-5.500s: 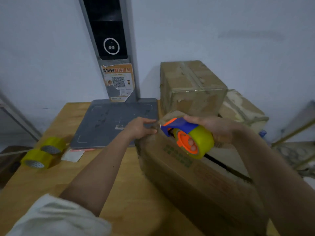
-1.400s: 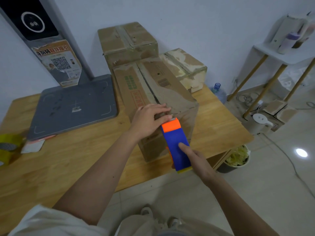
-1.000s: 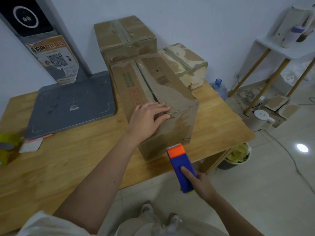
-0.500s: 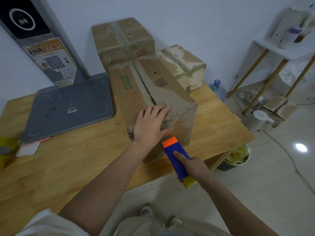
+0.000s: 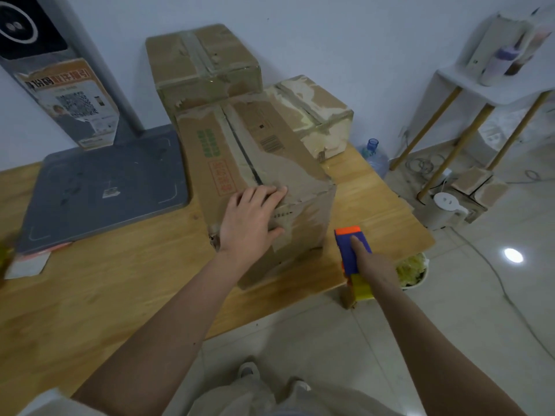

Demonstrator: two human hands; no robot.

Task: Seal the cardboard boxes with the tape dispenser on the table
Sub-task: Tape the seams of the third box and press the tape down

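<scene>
The long brown cardboard box (image 5: 240, 163) is set on the wooden counter (image 5: 99, 280), its near end close to the counter's front edge. The left hand (image 5: 250, 222) is pressed flat over the box's near top edge, fingers straight, thumb spread down the end face. The blue and orange tape dispenser with yellowish tape roll (image 5: 351, 253) is gripped in the right hand (image 5: 371, 265), index finger laid along its top; it is held just right of the box, apart from it. Two more taped cardboard boxes (image 5: 204, 61) are seen behind.
</scene>
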